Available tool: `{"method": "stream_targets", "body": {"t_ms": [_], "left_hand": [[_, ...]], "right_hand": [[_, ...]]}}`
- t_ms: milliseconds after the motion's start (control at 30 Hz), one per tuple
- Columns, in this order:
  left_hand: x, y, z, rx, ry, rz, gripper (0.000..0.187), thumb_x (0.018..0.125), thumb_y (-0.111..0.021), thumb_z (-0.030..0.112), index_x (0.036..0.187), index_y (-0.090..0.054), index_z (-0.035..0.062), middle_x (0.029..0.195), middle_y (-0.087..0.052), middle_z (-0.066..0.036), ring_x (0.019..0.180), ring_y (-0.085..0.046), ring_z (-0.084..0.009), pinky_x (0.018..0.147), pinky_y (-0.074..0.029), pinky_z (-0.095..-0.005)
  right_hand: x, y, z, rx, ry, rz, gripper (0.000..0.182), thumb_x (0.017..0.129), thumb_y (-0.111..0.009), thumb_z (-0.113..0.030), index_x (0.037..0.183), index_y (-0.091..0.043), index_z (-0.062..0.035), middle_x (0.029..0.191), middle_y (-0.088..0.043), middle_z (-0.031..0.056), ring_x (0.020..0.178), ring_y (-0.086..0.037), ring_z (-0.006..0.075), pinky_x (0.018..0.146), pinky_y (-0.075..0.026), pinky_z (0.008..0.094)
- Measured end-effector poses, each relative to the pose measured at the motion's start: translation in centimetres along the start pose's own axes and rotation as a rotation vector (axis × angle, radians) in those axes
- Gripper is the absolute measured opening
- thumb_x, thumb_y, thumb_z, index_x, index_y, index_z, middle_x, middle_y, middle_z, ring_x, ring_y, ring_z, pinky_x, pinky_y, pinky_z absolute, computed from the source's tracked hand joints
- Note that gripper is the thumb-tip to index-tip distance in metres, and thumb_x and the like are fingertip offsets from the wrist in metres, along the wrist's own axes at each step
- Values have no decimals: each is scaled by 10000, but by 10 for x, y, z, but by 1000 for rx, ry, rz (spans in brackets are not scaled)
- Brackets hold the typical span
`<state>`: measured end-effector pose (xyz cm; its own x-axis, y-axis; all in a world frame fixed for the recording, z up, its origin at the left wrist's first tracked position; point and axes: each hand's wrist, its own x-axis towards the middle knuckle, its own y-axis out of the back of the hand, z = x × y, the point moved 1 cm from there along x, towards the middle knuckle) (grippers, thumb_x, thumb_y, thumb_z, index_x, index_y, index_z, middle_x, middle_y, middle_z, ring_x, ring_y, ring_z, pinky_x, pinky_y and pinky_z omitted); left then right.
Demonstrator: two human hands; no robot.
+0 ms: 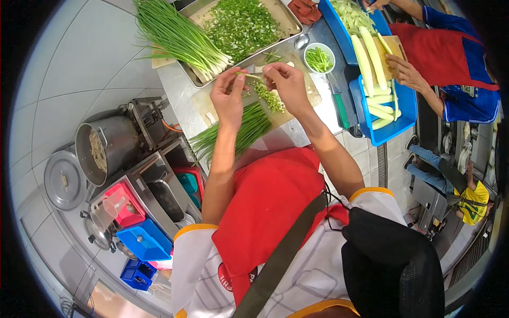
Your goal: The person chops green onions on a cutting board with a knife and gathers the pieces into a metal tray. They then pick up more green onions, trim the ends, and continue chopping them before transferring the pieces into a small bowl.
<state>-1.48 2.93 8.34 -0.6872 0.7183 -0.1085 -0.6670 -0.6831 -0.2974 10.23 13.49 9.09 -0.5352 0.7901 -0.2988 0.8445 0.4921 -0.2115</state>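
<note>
A short, pale spring onion stalk [249, 76] stretches between my two hands above the cutting board [202, 100]. My left hand [229, 98] is closed, pinching one end between thumb and fingertips. My right hand [289, 87] has its fingers closed at the other end; its exact grip is partly hidden. Under them lies a small heap of chopped spring onion [270, 99]. A bunch of long spring onions [249, 127] lies at the board's near side, partly behind my left forearm. Beyond my hands, a metal tray [192, 79] holds finely chopped greens [241, 26].
Another spring onion bunch [183, 37] lies across the tray's left side. Right of my hands are a white bowl [319, 57] of cut greens and a green-handled knife [341, 110]. A co-worker's hand [407, 71] is over blue bins [379, 139] with peeled long vegetables. A large pot [106, 143] stands left.
</note>
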Motion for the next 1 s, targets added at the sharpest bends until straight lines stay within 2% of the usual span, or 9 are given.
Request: {"method": "stream_targets", "body": {"t_ms": [67,133,233,333,467,533,567,733,1000], "left_hand": [[2,2,1,-22,-3,64,214,946,-656,55,1158,-639,27,1088,-713,-100,862,-623,-104,741,-516,-255],[1,3,3,-44,2,59,215,947,-655,53,1160,-639,29,1091,-712,-102,874,-623,-106,734,-515,-254],[2,4,6,-53,-2,58,215,948,-656,58,1161,-642,33,1102,-710,-105,894,-623,-109,717,-513,-253],[3,5,7,-31,14,69,218,946,-667,82,1158,-646,38,1105,-713,-99,900,-624,-107,701,-508,-250],[3,3,6,95,85,103,233,934,-694,141,1145,-659,48,1073,-725,-66,864,-623,-85,671,-490,-232],[2,4,-1,125,115,75,231,931,-699,148,1137,-664,50,1060,-727,-53,853,-622,-78,664,-482,-226],[3,4,-5,156,140,47,230,927,-704,155,1129,-670,51,1046,-729,-39,841,-620,-70,656,-474,-220],[-4,-12,-14,115,214,-41,248,922,-712,161,1144,-674,57,1047,-725,-27,857,-625,-71,658,-472,-221],[-20,61,-14,377,53,59,242,891,-723,129,1111,-683,37,1026,-724,-51,827,-632,-98,629,-495,-271]], "right_hand": [[7,1,5,-22,8,25,236,964,-656,-208,887,-689,13,728,-618,4,651,-557,68,554,-425,227],[27,10,13,-395,148,212,287,931,-664,-239,850,-695,34,682,-624,108,609,-602,225,595,-488,389],[52,15,7,-744,500,261,320,901,-681,-261,795,-677,40,700,-625,178,690,-622,347,661,-487,451],[51,17,-16,-1158,444,158,295,890,-676,-239,785,-658,36,765,-650,193,787,-615,413,719,-478,474],[52,29,3,-1344,591,145,222,883,-693,-230,859,-688,-9,856,-645,133,977,-600,279,803,-472,402],[29,22,-5,-623,545,-48,202,893,-696,-206,904,-703,-5,956,-664,136,980,-613,260,845,-477,370],[19,21,-14,-571,228,-192,186,897,-699,-172,972,-713,-2,956,-688,126,919,-635,214,809,-496,339],[-14,25,-27,-714,337,-264,161,859,-699,-103,979,-717,4,892,-710,170,769,-681,258,713,-528,352],[23,120,-25,-1303,669,388,209,863,-635,-2,1039,-732,-60,1023,-701,172,955,-648,352,842,-501,445]]}}
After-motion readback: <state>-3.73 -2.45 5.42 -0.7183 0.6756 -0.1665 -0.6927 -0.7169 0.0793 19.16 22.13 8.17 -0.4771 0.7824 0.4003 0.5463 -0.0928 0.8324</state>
